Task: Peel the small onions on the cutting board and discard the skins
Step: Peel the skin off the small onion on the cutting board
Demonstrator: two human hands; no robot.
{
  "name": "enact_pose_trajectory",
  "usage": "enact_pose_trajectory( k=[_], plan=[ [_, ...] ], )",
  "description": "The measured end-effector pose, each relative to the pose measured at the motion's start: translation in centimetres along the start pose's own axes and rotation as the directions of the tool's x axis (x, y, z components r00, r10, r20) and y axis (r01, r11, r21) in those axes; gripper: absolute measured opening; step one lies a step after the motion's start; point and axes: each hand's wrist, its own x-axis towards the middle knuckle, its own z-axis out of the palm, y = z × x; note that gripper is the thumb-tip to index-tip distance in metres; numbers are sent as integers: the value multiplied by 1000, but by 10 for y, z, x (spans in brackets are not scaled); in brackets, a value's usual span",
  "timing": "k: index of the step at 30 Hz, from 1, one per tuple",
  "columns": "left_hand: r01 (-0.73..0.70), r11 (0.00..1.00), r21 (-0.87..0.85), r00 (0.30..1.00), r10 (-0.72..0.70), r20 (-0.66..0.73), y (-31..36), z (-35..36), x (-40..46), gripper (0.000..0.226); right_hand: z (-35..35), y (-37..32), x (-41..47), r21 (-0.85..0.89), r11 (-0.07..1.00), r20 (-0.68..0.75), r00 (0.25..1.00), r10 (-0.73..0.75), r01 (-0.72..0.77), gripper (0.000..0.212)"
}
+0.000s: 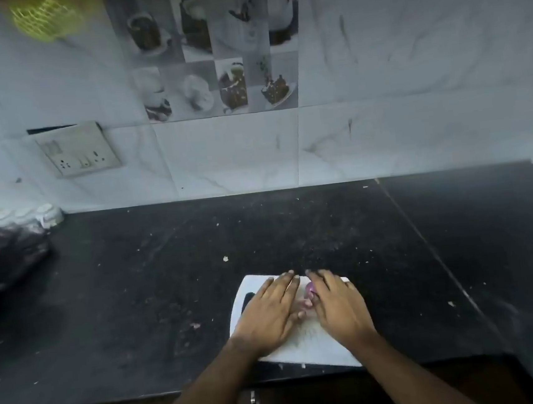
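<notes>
Grips [267, 312] flat over black counter [155, 277]

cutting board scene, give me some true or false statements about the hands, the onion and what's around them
1. Both hands lie over the white cutting board. True.
2. The left hand grips a knife. False: no knife shows; its fingers lie fairly straight over the board.
3. A purple onion shows between the two hands, next to the right hand. True.
4. The cutting board sits on a white countertop. False: the countertop is black and speckled.
5. A wall socket plate is on the tiled wall to the left. True.
6. The onion lies off the board, by the wall. False: it is over the board.
</notes>
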Motion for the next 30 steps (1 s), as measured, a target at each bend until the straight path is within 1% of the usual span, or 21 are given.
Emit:
enact_pose_trajectory(
  k=[1, 2, 3, 5, 7, 9, 11, 12, 13, 16, 20, 21, 23, 25, 26, 28, 30],
  plan=[
    [47, 995, -89, 999, -47, -1, 0, 3, -2, 66, 2, -1, -5, 86, 995, -5, 999, 47, -47, 42],
    [114, 973, -200, 993, -108, 41, 3, 4, -5, 65, 8, -1, -10, 173, 981, 2, 996, 86, -85, 38],
    [163, 954, -251, 987, -158, 40, 5, 9, -9, 65, 12, -1, -15, 193, 975, 10, 994, 107, -107, 37],
    [223, 907, -358, 974, -223, 42, 7, 16, -7, 66, 15, 3, -14, 188, 974, 51, 991, 121, -128, 42],
    [276, 829, -487, 961, -254, 113, 14, 21, 2, 68, 19, 12, -7, 216, 964, 118, 984, 134, -157, 47],
    [320, 752, -576, 946, -286, 151, 22, 25, 12, 71, 24, 17, -5, 292, 934, 209, 966, 150, -208, 55],
    [373, 671, -641, 923, -335, 186, 32, 26, 19, 71, 31, 20, -9, 361, 903, 245, 958, 151, -234, 63],
    [393, 639, -662, 914, -350, 204, 36, 28, 21, 70, 36, 21, -12, 379, 895, 235, 960, 154, -236, 66],
    [405, 627, -665, 907, -366, 207, 39, 32, 23, 68, 38, 22, -14, 385, 890, 216, 962, 169, -243, 68],
    [433, 630, -645, 883, -441, 162, 43, 42, 29, 54, 44, 23, -17, 427, 865, 160, 963, 215, -264, 65],
    [500, 524, -690, 797, -589, 130, 42, 46, 40, 26, 46, 25, -20, 450, 861, 129, 971, 200, -237, 54],
    [511, 514, -689, 786, -604, 133, 41, 48, 40, 20, 46, 25, -21, 453, 860, 125, 972, 201, -236, 52],
    [522, 537, -663, 785, -607, 126, 40, 50, 40, 10, 45, 27, -22, 468, 855, 110, 975, 194, -223, 49],
    [516, 546, -660, 786, -608, 112, 38, 51, 38, 7, 46, 28, -21, 492, 846, 104, 979, 177, -205, 48],
    [509, 530, -678, 782, -614, 107, 38, 50, 36, 7, 47, 29, -21, 502, 841, 106, 979, 171, -202, 47],
    [508, 465, -725, 757, -642, 119, 36, 50, 31, 10, 48, 30, -21, 519, 829, 104, 978, 179, -207, 46],
    [537, 407, -739, 709, -693, 133, 35, 49, 26, 13, 47, 31, -22, 539, 814, 91, 976, 198, -215, 45]
  ],
)
